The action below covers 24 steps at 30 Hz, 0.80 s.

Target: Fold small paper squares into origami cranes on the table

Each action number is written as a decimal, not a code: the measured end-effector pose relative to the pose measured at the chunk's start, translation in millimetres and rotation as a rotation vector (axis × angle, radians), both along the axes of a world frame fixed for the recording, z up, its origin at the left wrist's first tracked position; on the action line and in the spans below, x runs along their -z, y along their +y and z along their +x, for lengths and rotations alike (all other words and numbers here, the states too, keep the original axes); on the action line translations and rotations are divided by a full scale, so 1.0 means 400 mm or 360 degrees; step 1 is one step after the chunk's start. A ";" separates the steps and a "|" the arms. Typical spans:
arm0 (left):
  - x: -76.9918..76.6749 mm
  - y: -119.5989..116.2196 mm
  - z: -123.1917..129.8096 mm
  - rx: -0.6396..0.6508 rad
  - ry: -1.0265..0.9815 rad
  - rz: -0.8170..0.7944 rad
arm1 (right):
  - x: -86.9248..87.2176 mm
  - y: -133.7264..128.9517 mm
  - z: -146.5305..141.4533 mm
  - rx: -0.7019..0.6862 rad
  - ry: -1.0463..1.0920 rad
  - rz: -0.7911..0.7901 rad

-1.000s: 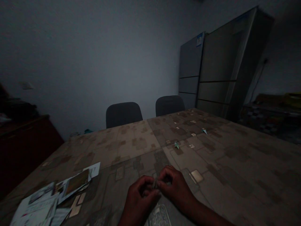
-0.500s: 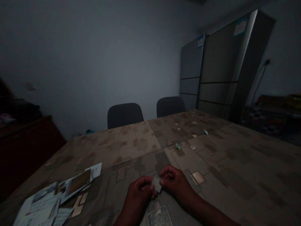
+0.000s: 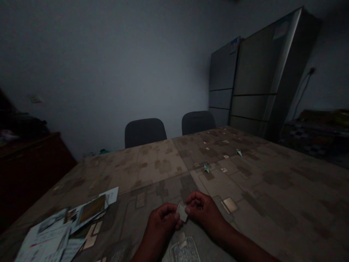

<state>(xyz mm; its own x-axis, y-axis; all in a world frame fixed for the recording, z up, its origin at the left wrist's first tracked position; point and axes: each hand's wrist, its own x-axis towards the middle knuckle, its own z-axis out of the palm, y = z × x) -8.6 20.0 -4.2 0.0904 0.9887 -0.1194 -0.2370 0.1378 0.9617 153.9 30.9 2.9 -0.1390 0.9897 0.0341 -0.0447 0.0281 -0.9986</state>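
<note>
A small pale piece of paper (image 3: 182, 213) is held between both hands over the near middle of the patterned table (image 3: 160, 163). My left hand (image 3: 165, 218) pinches its left edge between thumb and fingers. On the paper's other side, my right hand (image 3: 201, 209) grips the edge with curled fingers. Fine folds in the paper are too dark to make out. Beyond the hands lies a small green folded paper piece (image 3: 206, 168), and a second folded piece (image 3: 239, 153) rests farther back to the right.
Loose papers (image 3: 46, 236) and a brown card (image 3: 92, 210) lie at the near left. Two dark chairs (image 3: 145, 133) stand behind the far edge. A wooden cabinet (image 3: 38, 156) is at the left, and a tall refrigerator (image 3: 253, 80) at the back right.
</note>
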 end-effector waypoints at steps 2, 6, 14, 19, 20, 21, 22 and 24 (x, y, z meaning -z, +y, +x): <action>-0.002 -0.001 0.001 0.0006 0.0000 0.0006 | 0.001 0.000 0.000 0.0006 -0.0013 0.0000; -0.005 0.000 0.002 0.0022 0.0009 0.0024 | 0.007 0.004 0.000 0.0016 -0.0043 0.0001; -0.010 0.001 0.003 0.0029 0.0046 0.0015 | 0.006 0.004 -0.001 0.0033 -0.0083 0.0038; -0.012 0.000 0.003 0.0017 0.0064 0.0013 | 0.000 0.002 0.000 0.0034 -0.0087 0.0046; -0.013 -0.001 0.003 0.0014 0.0065 0.0012 | -0.001 0.002 0.000 0.0034 -0.0087 0.0047; -0.015 -0.001 0.004 0.0010 0.0067 0.0011 | 0.000 0.002 0.000 0.0035 -0.0086 0.0048; -0.017 -0.002 0.004 0.0007 0.0068 0.0007 | 0.000 0.002 0.000 0.0036 -0.0085 0.0048; -0.020 -0.002 0.006 -0.0001 0.0071 -0.0004 | 0.002 0.003 -0.001 0.0036 -0.0083 0.0047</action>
